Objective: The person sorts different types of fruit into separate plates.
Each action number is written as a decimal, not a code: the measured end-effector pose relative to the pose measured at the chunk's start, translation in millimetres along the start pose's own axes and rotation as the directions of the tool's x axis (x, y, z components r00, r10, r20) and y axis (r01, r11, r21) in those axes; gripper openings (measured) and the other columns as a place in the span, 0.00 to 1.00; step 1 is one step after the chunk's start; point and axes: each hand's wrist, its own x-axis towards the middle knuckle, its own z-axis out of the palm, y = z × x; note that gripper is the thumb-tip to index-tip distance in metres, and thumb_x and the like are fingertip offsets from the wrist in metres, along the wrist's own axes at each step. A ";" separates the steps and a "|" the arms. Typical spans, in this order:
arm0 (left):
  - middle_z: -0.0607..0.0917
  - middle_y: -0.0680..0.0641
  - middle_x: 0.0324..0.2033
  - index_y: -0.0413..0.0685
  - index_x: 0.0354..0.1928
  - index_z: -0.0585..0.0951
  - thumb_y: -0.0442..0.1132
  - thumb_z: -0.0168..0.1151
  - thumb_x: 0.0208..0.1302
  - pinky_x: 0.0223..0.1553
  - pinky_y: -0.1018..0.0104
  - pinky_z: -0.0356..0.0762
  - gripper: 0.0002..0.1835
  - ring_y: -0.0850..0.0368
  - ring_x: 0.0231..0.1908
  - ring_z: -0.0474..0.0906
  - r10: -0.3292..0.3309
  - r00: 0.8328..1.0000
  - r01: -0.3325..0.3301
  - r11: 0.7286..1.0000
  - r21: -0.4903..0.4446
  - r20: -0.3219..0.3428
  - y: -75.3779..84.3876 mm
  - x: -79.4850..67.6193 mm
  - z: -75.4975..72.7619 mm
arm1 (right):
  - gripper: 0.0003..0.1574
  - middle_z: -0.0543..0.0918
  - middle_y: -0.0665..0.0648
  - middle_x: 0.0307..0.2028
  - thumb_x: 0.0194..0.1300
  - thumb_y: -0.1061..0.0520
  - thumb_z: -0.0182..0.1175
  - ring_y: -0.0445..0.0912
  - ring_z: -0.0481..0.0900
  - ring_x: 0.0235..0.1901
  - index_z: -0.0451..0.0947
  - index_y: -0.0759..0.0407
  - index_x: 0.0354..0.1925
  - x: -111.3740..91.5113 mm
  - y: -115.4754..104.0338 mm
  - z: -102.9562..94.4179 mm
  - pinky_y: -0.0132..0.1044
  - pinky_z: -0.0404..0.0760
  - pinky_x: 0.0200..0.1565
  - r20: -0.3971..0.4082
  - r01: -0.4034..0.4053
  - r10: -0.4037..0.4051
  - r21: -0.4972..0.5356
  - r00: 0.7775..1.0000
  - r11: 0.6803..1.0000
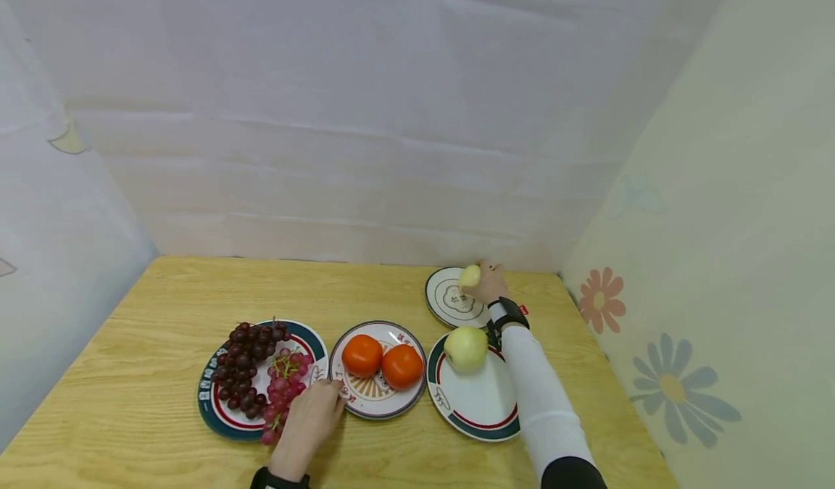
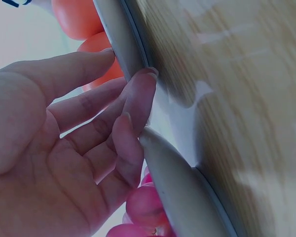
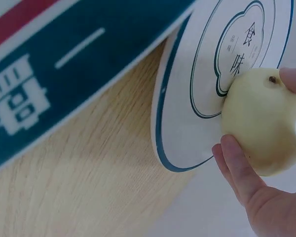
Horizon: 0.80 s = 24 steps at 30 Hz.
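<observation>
My left hand (image 1: 314, 413) is at the near left rim of the middle plate (image 1: 375, 406), which bears two round orange-red fruits (image 1: 401, 366). In the left wrist view, the thumb lies on the food side of that rim and the curled fingers (image 2: 140, 94) lie along its underside, pinching it. My right hand (image 1: 492, 284) reaches to the far right and grips a pale yellow-green pear (image 3: 266, 121) over the small plate (image 1: 446, 308) at the back. Whether this pear touches the plate cannot be told. Another pear (image 1: 466, 349) sits on the larger near-right plate (image 1: 479, 398).
At left, a blue-rimmed plate (image 1: 212, 416) carries dark grapes (image 1: 241, 366) and pink-red grapes (image 1: 280, 387), some hanging over its edge beside my left hand. The plates stand close together on the wooden table (image 1: 130, 373). Cloth-like white wall (image 1: 365, 185) rises behind the table.
</observation>
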 end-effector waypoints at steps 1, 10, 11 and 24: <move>0.83 0.44 0.24 0.42 0.28 0.82 0.36 0.68 0.50 0.20 0.55 0.73 0.06 0.49 0.24 0.79 0.000 1.000 0.000 1.000 0.000 -0.001 -0.4 0.0 -0.1 | 0.47 0.60 0.74 0.55 0.48 0.49 0.70 0.66 0.75 0.44 0.60 0.59 0.62 -1.6 -0.7 -1.4 0.58 0.78 0.43 -0.006 0.002 -0.002 0.008 1.000 1.000; 0.82 0.44 0.23 0.42 0.27 0.81 0.37 0.68 0.49 0.18 0.56 0.73 0.06 0.49 0.22 0.78 -0.019 1.000 0.019 1.000 0.005 -0.004 -4.2 1.5 -1.1 | 0.46 0.60 0.72 0.52 0.46 0.50 0.71 0.63 0.73 0.44 0.60 0.59 0.59 -47.6 -28.2 -54.9 0.57 0.79 0.42 -0.003 0.173 -0.174 0.119 0.985 0.978; 0.82 0.44 0.22 0.42 0.27 0.82 0.37 0.68 0.50 0.18 0.56 0.73 0.06 0.49 0.22 0.78 -0.021 1.000 0.021 1.000 0.001 -0.001 -4.2 2.0 -1.0 | 0.45 0.61 0.71 0.51 0.46 0.50 0.71 0.62 0.73 0.43 0.61 0.59 0.58 -57.9 -31.8 -63.7 0.55 0.80 0.41 0.008 0.184 -0.186 0.106 0.982 0.977; 0.83 0.44 0.23 0.41 0.29 0.82 0.36 0.68 0.50 0.18 0.58 0.72 0.06 0.51 0.22 0.77 -0.022 0.999 0.022 1.000 -0.014 0.029 -4.2 3.4 -2.2 | 0.44 0.70 0.65 0.39 0.35 0.44 0.75 0.48 0.71 0.23 0.67 0.55 0.49 -188.0 -29.3 -75.2 0.36 0.70 0.22 0.129 0.145 -0.127 -0.137 0.984 0.980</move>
